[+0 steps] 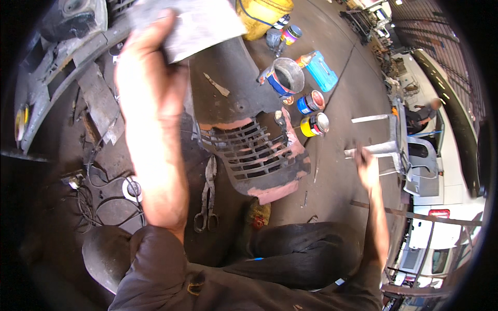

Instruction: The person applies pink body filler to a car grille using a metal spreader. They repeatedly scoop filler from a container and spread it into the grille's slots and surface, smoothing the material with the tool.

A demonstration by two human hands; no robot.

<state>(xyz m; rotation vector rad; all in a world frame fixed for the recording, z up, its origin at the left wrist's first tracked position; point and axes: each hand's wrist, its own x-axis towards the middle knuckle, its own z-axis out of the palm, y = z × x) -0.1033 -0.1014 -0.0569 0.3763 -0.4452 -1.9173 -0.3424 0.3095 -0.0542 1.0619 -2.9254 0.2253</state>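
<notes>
The left hand (153, 70) grasps a thin, flat sheet (205, 26), pale grey and straight-edged, its thumb pressed over the face; the sheet is raised at the top of the view, covering part of what lies behind. The right hand (367, 161) is blurred out to the right, seen against the pale, smooth legs of a chair (386, 149); I cannot tell whether its fingers grip anything.

Between the arms, on the dusty, dark floor (332, 181), lies a panel (241, 96), dull grey-black, broad and curved, with rows of narrow slats and matt pink patches along its rim. A pointed, tan sliver (217, 84) rests on its plain part. Long metal shears (208, 192) with looped handles lie just left of the slats. To the panel's right stand an open, round bucket (295, 76), a red-and-blue can (311, 102) and a yellow can (313, 125), near a flat, bright blue case (322, 72).
</notes>
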